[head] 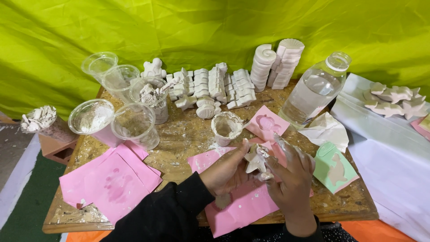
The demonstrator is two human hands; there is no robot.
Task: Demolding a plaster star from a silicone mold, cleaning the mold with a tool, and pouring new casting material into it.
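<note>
cups (134,121) left, bottle (313,92) right — casts (215,85) behind

— Cups? Six clear plastic cups (134,123) at the back left, plus one small plaster-caked cup (225,127).
— Bottles? One clear bottle (313,92).
— Moulds? Several pink moulds (114,181), too overlapped to count; one green mould (335,168).
— Casts? Two tall stacks of white casts (277,65); smaller pieces beyond counting.

Lime-green cloth backdrop (215,27) — worn wooden table (188,134).
</note>
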